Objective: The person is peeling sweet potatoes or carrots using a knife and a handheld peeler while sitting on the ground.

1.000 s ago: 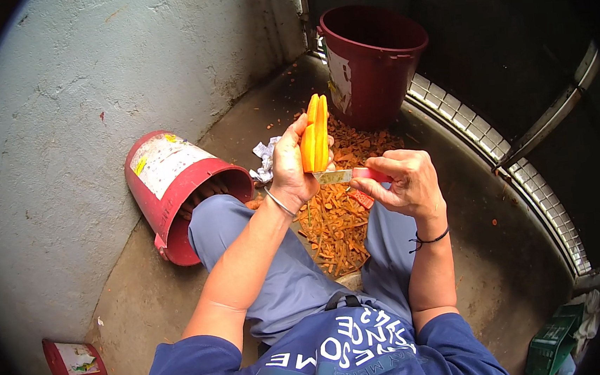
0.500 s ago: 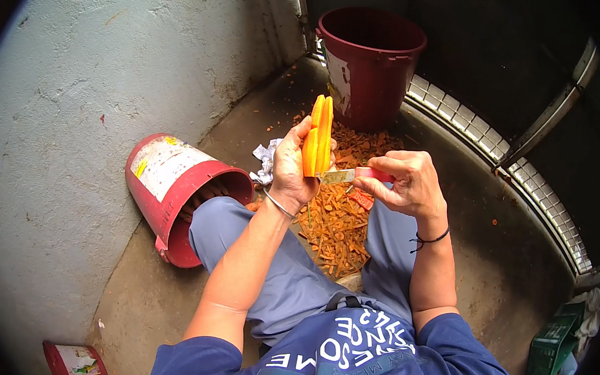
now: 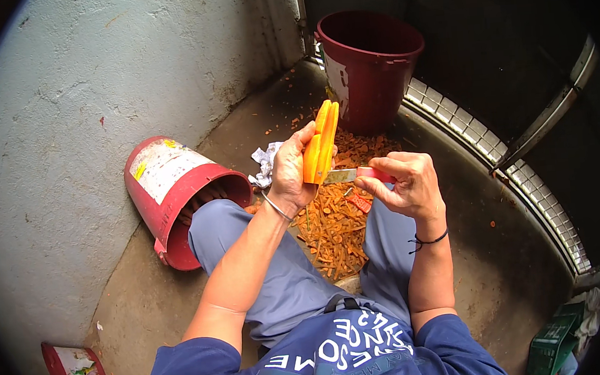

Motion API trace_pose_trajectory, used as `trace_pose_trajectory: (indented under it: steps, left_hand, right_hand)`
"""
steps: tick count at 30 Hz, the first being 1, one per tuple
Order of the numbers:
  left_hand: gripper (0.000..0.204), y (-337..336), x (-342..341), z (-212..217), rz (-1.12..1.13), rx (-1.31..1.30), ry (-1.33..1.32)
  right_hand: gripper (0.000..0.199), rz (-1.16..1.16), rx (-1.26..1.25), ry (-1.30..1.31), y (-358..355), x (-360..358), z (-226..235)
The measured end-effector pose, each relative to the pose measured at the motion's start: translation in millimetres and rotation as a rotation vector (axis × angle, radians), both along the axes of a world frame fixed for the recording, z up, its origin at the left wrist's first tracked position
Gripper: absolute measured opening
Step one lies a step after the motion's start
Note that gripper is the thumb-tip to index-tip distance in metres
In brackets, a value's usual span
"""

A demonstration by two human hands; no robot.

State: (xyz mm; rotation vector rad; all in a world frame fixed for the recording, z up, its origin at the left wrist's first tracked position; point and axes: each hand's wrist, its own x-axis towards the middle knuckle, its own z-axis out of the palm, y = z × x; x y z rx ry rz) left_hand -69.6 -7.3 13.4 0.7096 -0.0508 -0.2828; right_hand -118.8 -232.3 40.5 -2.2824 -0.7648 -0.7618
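Note:
My left hand (image 3: 290, 175) is wrapped round a bright orange peeled carrot (image 3: 321, 147), held upright, with long grooves down its length. In my right hand (image 3: 411, 187) is a small knife (image 3: 342, 176) with a pinkish-red handle. Its blade points left and touches the carrot's lower end, or lies right beside it. Below both hands, between my knees, a heap of orange carrot peelings (image 3: 335, 230) covers the floor. The left palm hides part of the carrot.
A red bucket (image 3: 204, 177) lies on its side at the left, long dark pieces inside. Farther off stands a dark red bucket (image 3: 373, 90). Crumpled paper (image 3: 265, 163) lies behind my left wrist. A green crate (image 3: 555, 340) sits lower right, a small red container (image 3: 74, 367) lower left.
The carrot has tilted slightly to the right in my left hand, and its top has dropped a little. The knife stays at its lower end.

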Motion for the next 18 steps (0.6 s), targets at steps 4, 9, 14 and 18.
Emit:
trace_pose_trajectory:
  steps: [4, 9, 14, 18]
  left_hand:
    - [0.039, 5, -3, 1, -0.198, -0.005, -0.046]
    - [0.039, 3, -6, 0, -0.127, 0.076, 0.051]
    - [0.039, 3, -3, -9, -0.167, 0.099, -0.006]
    - [0.039, 1, -4, -10, -0.182, 0.083, -0.028]
  right_hand:
    - [0.033, 0.015, 0.051, 0.004, -5, 2, -2]
    - [0.033, -0.028, 0.056, 0.035, -7, 2, -4]
    - [0.032, -0.08, 0.057, 0.057, -12, 3, -3]
    - [0.03, -0.072, 0.057, 0.059, -14, 3, -3]
